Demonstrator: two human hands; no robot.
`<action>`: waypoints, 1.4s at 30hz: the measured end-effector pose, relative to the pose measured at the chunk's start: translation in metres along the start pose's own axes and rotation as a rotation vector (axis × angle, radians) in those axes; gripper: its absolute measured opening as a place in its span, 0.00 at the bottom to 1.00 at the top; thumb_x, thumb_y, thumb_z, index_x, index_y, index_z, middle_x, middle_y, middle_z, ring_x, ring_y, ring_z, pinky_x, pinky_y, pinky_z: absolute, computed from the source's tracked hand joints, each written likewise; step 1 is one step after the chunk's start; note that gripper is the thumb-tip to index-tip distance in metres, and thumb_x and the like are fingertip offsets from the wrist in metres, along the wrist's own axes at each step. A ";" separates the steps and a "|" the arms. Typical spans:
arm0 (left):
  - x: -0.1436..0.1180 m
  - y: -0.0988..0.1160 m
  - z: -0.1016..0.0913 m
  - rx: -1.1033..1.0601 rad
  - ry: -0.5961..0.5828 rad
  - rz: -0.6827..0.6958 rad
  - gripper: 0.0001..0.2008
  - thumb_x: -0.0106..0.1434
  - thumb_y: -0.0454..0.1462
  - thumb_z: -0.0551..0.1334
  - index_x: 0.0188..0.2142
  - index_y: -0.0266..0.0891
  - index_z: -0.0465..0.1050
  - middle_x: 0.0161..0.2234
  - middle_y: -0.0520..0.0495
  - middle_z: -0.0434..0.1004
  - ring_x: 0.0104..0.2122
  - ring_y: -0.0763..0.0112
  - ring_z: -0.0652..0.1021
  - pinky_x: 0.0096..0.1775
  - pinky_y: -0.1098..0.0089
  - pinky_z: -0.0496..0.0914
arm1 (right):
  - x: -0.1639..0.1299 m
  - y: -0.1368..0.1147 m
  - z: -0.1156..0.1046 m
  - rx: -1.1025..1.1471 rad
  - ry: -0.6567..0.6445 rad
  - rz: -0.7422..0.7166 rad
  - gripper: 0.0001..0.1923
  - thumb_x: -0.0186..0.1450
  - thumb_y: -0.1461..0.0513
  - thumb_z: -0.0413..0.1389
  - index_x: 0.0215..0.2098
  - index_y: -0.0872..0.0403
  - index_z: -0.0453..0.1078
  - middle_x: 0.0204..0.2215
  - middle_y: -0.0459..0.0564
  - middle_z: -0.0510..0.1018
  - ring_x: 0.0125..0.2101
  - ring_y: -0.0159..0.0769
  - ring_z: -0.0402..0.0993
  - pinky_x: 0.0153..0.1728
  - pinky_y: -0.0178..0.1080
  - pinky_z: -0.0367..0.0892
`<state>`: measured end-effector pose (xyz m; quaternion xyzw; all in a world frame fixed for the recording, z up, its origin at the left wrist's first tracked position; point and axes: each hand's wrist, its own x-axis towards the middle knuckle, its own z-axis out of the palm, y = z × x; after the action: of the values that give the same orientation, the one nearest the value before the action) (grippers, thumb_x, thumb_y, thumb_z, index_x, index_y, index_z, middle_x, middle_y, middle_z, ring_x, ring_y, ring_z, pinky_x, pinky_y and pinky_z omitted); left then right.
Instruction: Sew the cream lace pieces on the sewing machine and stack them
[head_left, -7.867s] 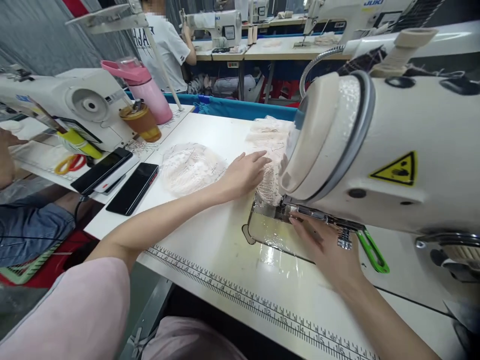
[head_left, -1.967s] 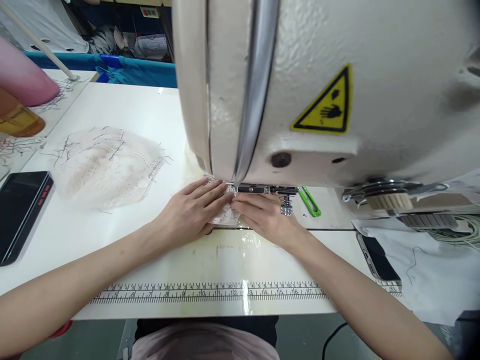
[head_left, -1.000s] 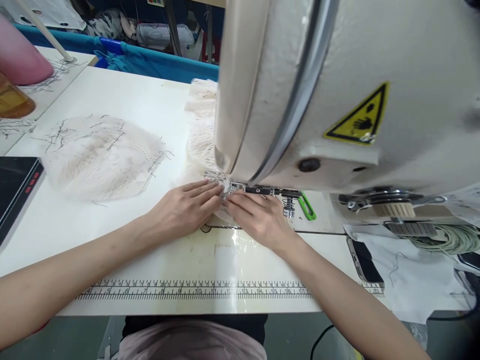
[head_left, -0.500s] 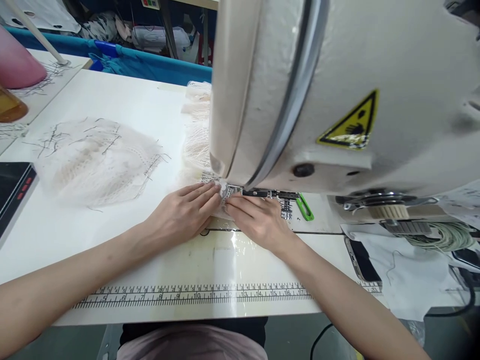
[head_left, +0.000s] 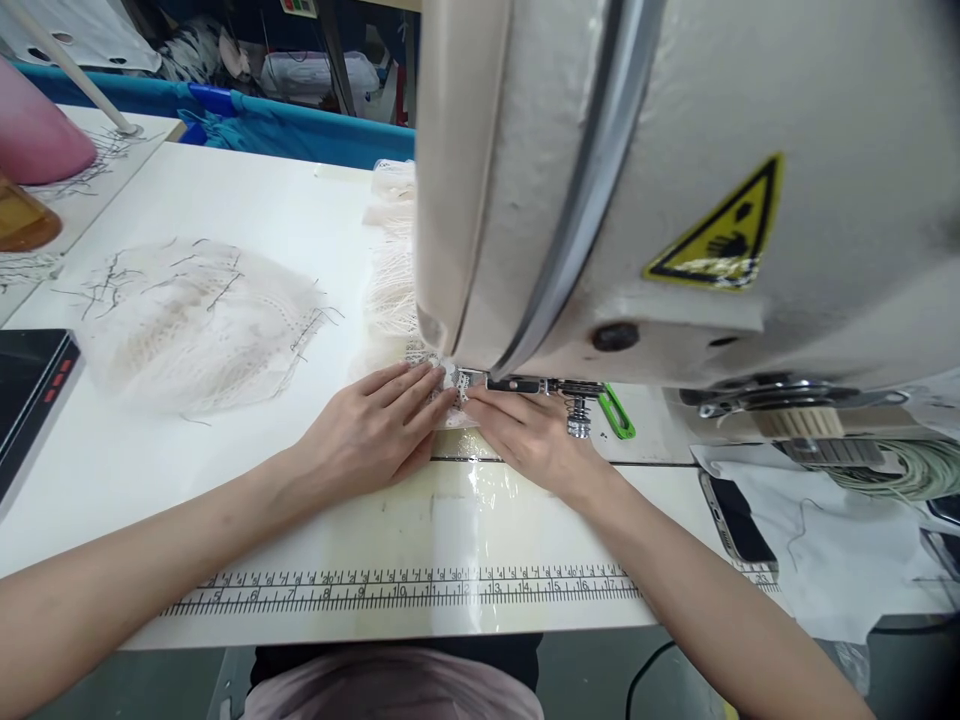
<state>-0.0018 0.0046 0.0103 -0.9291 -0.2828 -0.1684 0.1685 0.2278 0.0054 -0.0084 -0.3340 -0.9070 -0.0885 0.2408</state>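
Note:
A strip of white lace fabric lies under the head of a sewing machine. My left hand rests flat on the lace's left side, fingers stretched out towards the needle area. Close by on the right, my right hand has its fingers pressed together at the lace's edge, beneath the metal needle-area parts; its thumb is mostly hidden. More gathered pale lace trails back along the machine's left side. The machine head hides the needle itself.
A sheer pale piece with dark thread ends lies left. A black device sits at the left edge, a pink cone behind. Right are a green clip-like tool, a phone and a cord coil. A printed ruler runs along the front edge.
The view has shifted slightly. The hands stand a little farther apart at the fingertips, with more of the lace showing between them.

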 end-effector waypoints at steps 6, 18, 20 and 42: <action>0.001 0.000 0.000 0.008 -0.004 -0.005 0.16 0.68 0.36 0.55 0.50 0.32 0.74 0.48 0.37 0.79 0.47 0.57 0.80 0.49 0.59 0.75 | 0.003 0.003 -0.004 0.055 0.013 0.026 0.09 0.67 0.68 0.53 0.42 0.54 0.74 0.40 0.47 0.81 0.38 0.31 0.78 0.37 0.35 0.73; 0.002 0.001 0.002 -0.007 -0.040 -0.076 0.18 0.68 0.38 0.55 0.54 0.33 0.72 0.50 0.36 0.77 0.52 0.53 0.77 0.53 0.55 0.72 | 0.011 0.001 -0.016 -0.023 -0.093 0.102 0.10 0.68 0.65 0.54 0.45 0.51 0.73 0.39 0.44 0.81 0.34 0.30 0.76 0.33 0.35 0.67; 0.002 0.001 0.002 -0.005 -0.048 -0.086 0.19 0.68 0.39 0.54 0.54 0.33 0.71 0.51 0.36 0.77 0.53 0.53 0.76 0.53 0.55 0.72 | 0.012 0.002 -0.014 -0.014 -0.078 0.109 0.10 0.68 0.65 0.53 0.45 0.50 0.73 0.36 0.43 0.81 0.33 0.29 0.75 0.32 0.35 0.65; 0.002 -0.004 0.001 -0.150 0.016 -0.061 0.09 0.67 0.32 0.53 0.39 0.35 0.71 0.46 0.43 0.81 0.48 0.63 0.80 0.60 0.56 0.63 | 0.008 -0.007 -0.001 -0.160 0.051 -0.037 0.08 0.64 0.71 0.55 0.38 0.53 0.70 0.38 0.40 0.81 0.34 0.27 0.74 0.29 0.35 0.60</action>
<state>-0.0023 0.0087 0.0108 -0.9287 -0.2964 -0.2016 0.0954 0.2184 0.0040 -0.0040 -0.3331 -0.8965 -0.1735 0.2349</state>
